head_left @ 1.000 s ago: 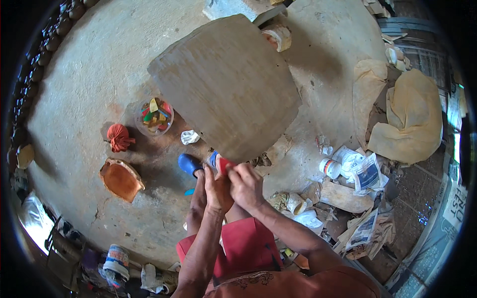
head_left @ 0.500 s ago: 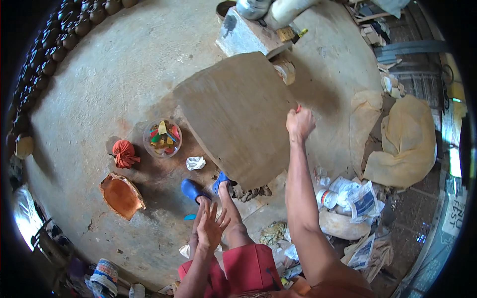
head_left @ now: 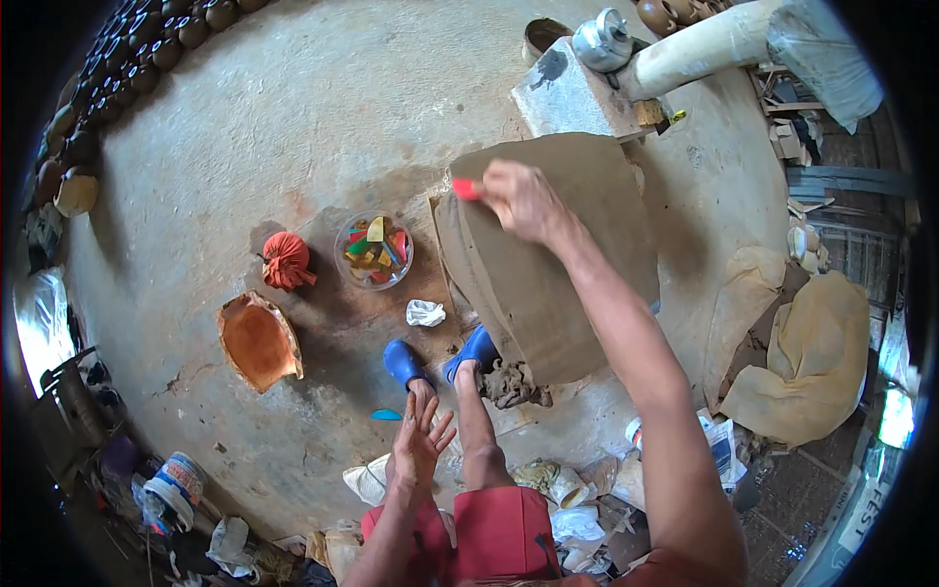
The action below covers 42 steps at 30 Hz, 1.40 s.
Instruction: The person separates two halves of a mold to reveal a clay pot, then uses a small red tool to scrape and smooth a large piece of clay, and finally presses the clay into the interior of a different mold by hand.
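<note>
orange cloth bundle (head_left: pixel 287 261), broken clay pot (head_left: pixel 257 340)

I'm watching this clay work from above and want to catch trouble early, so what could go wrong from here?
1. The right hand holds a small red tool at the top edge of the big clay slab; pressing hard could gouge or tear it.
2. The feet in blue shoes stand at the slab's base by a clay lump; a step could dent it.
3. The left hand hangs free, so nothing steadies the reach.
</note>
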### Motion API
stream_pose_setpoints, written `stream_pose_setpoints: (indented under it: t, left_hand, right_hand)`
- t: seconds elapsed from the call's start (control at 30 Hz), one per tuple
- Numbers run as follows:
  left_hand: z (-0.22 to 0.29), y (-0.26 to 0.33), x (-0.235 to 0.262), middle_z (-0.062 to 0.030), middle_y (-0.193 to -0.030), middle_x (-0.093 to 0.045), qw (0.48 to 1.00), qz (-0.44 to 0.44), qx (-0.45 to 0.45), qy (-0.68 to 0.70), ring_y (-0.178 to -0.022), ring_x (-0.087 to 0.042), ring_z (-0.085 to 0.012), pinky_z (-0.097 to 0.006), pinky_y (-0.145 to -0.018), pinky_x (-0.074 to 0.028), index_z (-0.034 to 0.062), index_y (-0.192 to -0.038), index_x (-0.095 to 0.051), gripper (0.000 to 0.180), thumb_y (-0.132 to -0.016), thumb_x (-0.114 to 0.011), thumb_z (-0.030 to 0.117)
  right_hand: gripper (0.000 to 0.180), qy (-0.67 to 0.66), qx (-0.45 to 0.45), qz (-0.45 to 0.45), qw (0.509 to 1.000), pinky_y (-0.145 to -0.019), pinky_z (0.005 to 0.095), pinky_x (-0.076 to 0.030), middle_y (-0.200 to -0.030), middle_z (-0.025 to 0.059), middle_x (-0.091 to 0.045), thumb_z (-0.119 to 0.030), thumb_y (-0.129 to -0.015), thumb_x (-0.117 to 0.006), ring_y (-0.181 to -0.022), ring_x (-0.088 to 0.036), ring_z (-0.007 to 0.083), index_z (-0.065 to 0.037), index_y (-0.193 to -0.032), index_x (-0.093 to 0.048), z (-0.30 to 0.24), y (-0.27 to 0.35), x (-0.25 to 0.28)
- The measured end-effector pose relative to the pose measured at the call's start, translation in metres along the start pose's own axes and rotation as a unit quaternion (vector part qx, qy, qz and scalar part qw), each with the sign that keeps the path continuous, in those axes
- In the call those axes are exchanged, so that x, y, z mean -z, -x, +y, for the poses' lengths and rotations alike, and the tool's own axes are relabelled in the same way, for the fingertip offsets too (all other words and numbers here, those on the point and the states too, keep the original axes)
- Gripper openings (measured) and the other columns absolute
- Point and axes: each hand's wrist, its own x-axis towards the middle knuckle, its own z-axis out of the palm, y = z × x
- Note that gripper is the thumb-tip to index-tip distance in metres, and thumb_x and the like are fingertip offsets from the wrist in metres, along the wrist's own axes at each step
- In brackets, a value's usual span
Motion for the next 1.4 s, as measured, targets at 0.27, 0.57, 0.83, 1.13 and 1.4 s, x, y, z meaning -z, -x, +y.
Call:
stream_pose_setpoints:
  t: [0.27, 0.57, 0.83, 1.13, 1.4]
  left_hand:
    - [0.020, 0.003, 0.012, -0.0169, -0.166, -0.034, 0.999, -0.022, -0.015, 0.019, -0.137, -0.056, -0.0337, -0.044, -0.107, -0.053, 0.0292, -0.169, -0.010, 0.080, -0.105, -0.054, 0.049]
    - [0.036, -0.005, 0.012, -0.0181, -0.166, -0.033, 0.994, 0.043, -0.087, -0.046, -0.146, -0.046, -0.0377, -0.047, -0.115, -0.045, 0.0284, -0.168, -0.011, 0.078, -0.106, -0.052, 0.050]
    - [0.024, -0.034, -0.028, -0.0190, -0.168, -0.029, 0.978, 0.103, -0.142, -0.112, -0.150, -0.039, -0.0378, -0.049, -0.122, -0.034, 0.0305, -0.168, -0.012, 0.073, -0.107, -0.048, 0.050]
    - [-0.018, -0.064, -0.078, -0.0155, -0.168, -0.029, 0.961, 0.206, -0.124, -0.133, -0.149, -0.038, -0.0398, -0.050, -0.122, -0.032, 0.0331, -0.168, -0.014, 0.070, -0.108, -0.046, 0.049]
    - [-0.014, -0.070, -0.110, -0.0089, -0.167, -0.033, 0.927, 0.221, -0.187, -0.239, -0.148, -0.038, -0.0419, -0.053, -0.120, -0.035, 0.0297, -0.168, -0.012, 0.071, -0.108, -0.045, 0.049]
  right_hand:
    - [0.030, 0.004, -0.062, -0.108, 0.992, -0.080, 0.0422, -0.051, -0.099, 0.0064, -0.067, -0.002, -0.078, -0.071, -0.096, -0.062, 0.0279, -0.006, -0.108, -0.077, -0.113, 0.211, 0.035]
    - [0.025, -0.126, -0.314, 0.006, 0.941, -0.077, 0.0436, -0.058, -0.094, 0.0090, -0.067, -0.004, -0.083, -0.072, -0.089, -0.069, 0.0310, -0.004, -0.108, -0.076, -0.223, 0.248, -0.083]
    - [0.047, -0.137, -0.557, -0.104, 0.812, -0.093, 0.0553, -0.053, -0.121, 0.0263, -0.069, -0.035, -0.092, -0.069, -0.111, -0.065, 0.0475, -0.005, -0.128, -0.065, -0.156, 0.337, -0.166]
    - [0.047, -0.161, -0.699, 0.252, 0.650, -0.086, 0.0489, -0.053, -0.110, 0.0263, -0.073, -0.041, -0.103, -0.058, -0.095, -0.072, 0.0402, -0.002, -0.129, -0.067, 0.124, 0.445, -0.054]
    - [0.102, -0.258, -0.647, -0.043, 0.716, -0.095, 0.0445, -0.055, -0.135, 0.0293, -0.063, -0.060, -0.085, -0.074, -0.110, -0.070, 0.0391, 0.004, -0.156, -0.037, 0.271, 0.342, -0.058]
